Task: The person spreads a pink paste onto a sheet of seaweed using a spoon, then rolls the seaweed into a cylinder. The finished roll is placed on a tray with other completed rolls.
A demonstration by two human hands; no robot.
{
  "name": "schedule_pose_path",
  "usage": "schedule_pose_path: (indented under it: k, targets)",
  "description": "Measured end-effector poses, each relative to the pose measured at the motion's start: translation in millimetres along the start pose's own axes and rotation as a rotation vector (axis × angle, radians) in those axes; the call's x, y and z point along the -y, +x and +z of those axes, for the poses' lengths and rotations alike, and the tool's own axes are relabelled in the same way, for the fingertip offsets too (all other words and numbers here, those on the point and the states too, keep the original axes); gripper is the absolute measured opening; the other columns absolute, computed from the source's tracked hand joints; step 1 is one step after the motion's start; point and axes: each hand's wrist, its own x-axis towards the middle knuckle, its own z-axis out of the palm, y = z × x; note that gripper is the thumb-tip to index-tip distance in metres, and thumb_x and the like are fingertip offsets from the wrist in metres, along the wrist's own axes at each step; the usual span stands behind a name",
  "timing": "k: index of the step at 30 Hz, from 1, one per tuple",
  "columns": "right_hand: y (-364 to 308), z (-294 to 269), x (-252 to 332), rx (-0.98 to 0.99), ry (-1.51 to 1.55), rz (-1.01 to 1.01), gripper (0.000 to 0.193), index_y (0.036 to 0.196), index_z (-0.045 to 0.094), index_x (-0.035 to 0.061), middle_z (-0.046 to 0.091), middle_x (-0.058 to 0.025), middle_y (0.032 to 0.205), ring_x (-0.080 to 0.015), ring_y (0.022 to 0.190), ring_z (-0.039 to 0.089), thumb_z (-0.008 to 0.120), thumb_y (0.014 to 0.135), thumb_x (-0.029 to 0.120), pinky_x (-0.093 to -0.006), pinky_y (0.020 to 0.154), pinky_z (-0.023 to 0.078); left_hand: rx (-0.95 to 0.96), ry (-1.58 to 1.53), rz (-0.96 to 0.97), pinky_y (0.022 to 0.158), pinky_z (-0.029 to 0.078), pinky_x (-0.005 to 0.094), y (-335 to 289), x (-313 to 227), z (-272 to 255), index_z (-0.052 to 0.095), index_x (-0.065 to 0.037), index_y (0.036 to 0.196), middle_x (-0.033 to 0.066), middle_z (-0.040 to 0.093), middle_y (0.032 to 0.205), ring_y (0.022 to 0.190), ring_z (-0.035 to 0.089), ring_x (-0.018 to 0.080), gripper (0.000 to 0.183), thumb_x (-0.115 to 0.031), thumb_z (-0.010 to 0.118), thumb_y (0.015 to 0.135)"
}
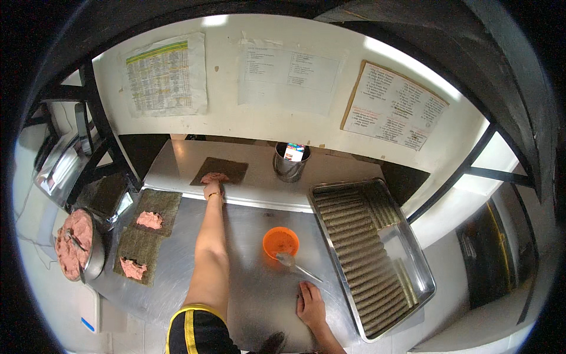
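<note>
My left hand (213,189), arm stretched far forward, is at the near edge of a dark seaweed sheet (234,171) on the raised back ledge. Its fingers look bent in against a lump of pink ground meat (214,176), and what they grip is hidden. Low on the steel table, my right hand (311,304) rests with relaxed fingers and holds nothing. Just beyond it lies a brush (289,260), its head against an orange bowl (281,242). Two more seaweed sheets, a far one (165,203) and a near one (140,248), lie at the left, each bearing pink meat.
A metal bowl of pink meat (97,251) with a spoon stands at the far left. On the right, a large metal tray (394,248) holds rows of seaweed rolls (354,248). A metal bucket (290,168) stands on the ledge, below a wall with pinned papers.
</note>
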Motion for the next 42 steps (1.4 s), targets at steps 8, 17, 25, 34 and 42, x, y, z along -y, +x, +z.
schedule_pose_path:
  k: [8, 17, 25, 34, 42]
  targets:
    - [0, -6, 3, 0.028, -0.013, 0.047, 0.045, 0.121, 0.052, 0.0032, 0.052, -0.0162, 0.118, -0.0348, 0.107, 0.051, 0.057, 0.076, 0.005, -0.0412, 0.088, 0.047, 0.284, -0.75, -0.092, 0.059, 0.045, 0.0324, -55, -17, -25, 0.054, -0.014, 0.079, 0.0007, 0.053, 0.075, 0.065, 0.048, 0.0158, 0.009, -0.019, 0.056, 0.072]
    - [1, -5, 2, 0.007, -0.005, 0.05, 0.05, 0.125, 0.051, 0.004, 0.052, -0.0151, 0.118, -0.0346, 0.108, 0.051, 0.058, 0.075, 0.003, -0.0398, 0.09, 0.046, 0.5, -0.935, -0.048, 0.096, 0.043, 0.0471, -83, -16, -70, 0.059, -0.006, 0.106, 0.0104, 0.062, 0.115, 0.107, 0.057, 0.0295, 0.035, -0.021, 0.049, 0.076]
    - [-2, 3, -13, -0.2, -0.016, 0.063, 0.057, 0.133, 0.045, 0.0041, 0.043, -0.023, 0.13, -0.042, 0.116, 0.045, 0.06, 0.078, 0.002, -0.0462, 0.098, 0.039, 0.576, -0.979, 0.011, 0.096, 0.042, 0.0467, -159, -47, -156, 0.058, -0.005, 0.111, 0.0106, 0.06, 0.113, 0.109, 0.055, 0.0289, 0.037, -0.022, 0.053, 0.078]
    - [67, 2, -29, 0.112, -0.154, 0.051, 0.041, 0.119, 0.055, 0.0079, 0.056, -0.0147, 0.113, -0.035, 0.107, 0.053, 0.061, 0.078, 0.005, -0.0484, 0.095, 0.04, 0.392, -0.69, -0.098, 0.094, 0.045, 0.0487, -302, -73, -306, 0.059, -0.004, 0.116, 0.0112, 0.061, 0.117, 0.108, 0.057, 0.0293, 0.044, -0.036, 0.057, 0.085]
    - [70, -25, -40, -0.149, 0.138, -0.134, 0.023, 0.099, 0.062, 0.0024, 0.057, -0.0183, 0.088, -0.0376, 0.078, 0.058, 0.054, 0.078, -0.001, -0.0452, 0.07, 0.047, 0.24, -0.545, -0.132, 0.098, 0.042, 0.0455, -436, -34, -372, 0.051, 0.002, 0.126, 0.0158, 0.057, 0.125, 0.114, 0.055, 0.0314, 0.06, -0.046, 0.049, 0.089]
